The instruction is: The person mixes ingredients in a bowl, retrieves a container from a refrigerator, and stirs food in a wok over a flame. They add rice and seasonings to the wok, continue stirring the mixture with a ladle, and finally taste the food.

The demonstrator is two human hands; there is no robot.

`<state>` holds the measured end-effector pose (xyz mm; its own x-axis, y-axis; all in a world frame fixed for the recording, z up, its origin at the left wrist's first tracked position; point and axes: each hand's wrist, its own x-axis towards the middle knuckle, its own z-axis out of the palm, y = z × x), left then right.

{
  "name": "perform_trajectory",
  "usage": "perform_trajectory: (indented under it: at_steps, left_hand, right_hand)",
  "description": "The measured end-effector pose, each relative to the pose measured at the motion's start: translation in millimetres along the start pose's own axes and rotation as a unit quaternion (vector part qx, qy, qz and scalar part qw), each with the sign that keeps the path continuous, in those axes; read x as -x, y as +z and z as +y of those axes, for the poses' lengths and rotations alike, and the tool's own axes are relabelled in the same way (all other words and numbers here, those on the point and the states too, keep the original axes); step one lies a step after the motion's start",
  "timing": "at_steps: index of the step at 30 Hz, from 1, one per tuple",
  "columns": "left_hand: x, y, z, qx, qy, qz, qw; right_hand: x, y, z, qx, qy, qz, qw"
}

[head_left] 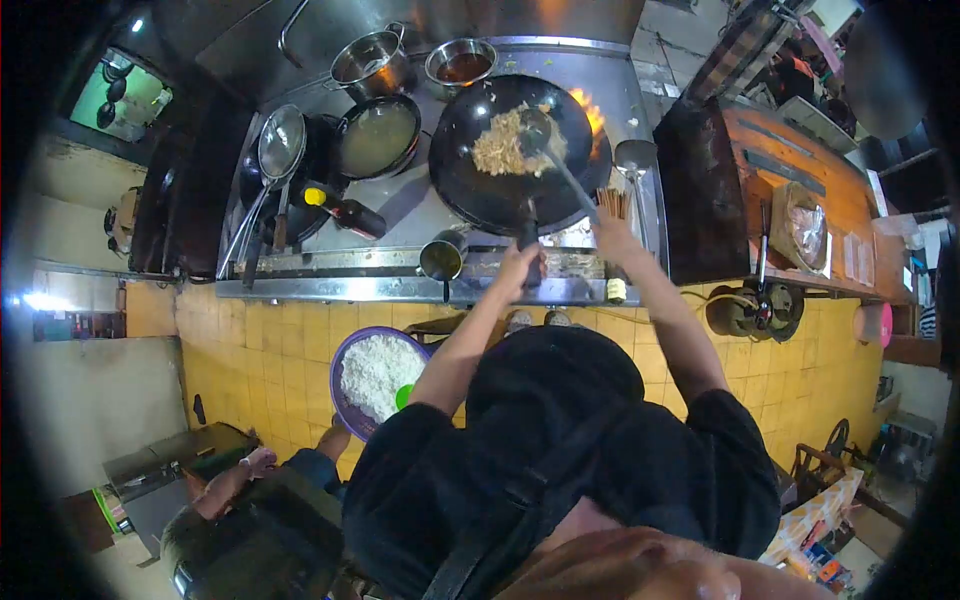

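Two hands are engaged at the stove. The left hand has its fingers wrapped round the handle of the wok, which sits at twelve o'clock from the person. The right hand grips the shaft of a ladle, its head down in the chopped food.

Hazards, in my judgement, with clock positions taken from the wok: flame rises past the rim at two o'clock, so tilting that way could ignite grease. Vigorous stirring could throw pieces overboard. The sticks at four o'clock, close to the right hand, could be knocked over. The cup at seven o'clock could be tipped by a careless left elbow.

Labels: the small bottle at five o'clock seems to bear a pale label, its print too small to read. No brand is legible on the yellow-capped bottle at eight o'clock.
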<state>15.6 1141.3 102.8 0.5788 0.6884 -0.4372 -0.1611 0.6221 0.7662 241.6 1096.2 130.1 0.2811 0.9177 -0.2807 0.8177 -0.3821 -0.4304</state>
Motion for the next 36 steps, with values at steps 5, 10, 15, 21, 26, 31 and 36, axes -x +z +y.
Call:
perform_trajectory:
  at_steps: [5,10,15,21,26,31,36]
  left_hand:
    - [-50,-38,-20,-0.083,0.017,0.028,0.996]
    - [-46,-34,-13,-0.118,-0.004,0.024,0.993]
    - [-32,-32,-11,-0.026,-0.016,-0.025,0.999]
    - [-50,-19,6,-0.039,-0.119,0.017,0.992]
    - [37,71,73,0.262,-0.155,-0.018,0.952]
    - [60,60,92,0.171,-0.215,-0.042,0.961]
    - [52,44,49,0.082,-0.135,0.023,0.987]
  right_hand:
    - [6,-121,-29,0.085,-0.057,-0.142,0.985]
    - [-62,21,13,0.352,-0.076,0.161,0.919]
    - [-40,-73,-11,0.087,-0.101,0.037,0.99]
    - [-32,-12,-7,0.393,-0.1,0.266,0.874]
    - [54,-118,-43,0.157,-0.109,-0.032,0.981]
    - [118,-154,-58,0.235,-0.149,0.015,0.96]
    - [127,-129,-52,0.214,-0.128,0.0,0.969]
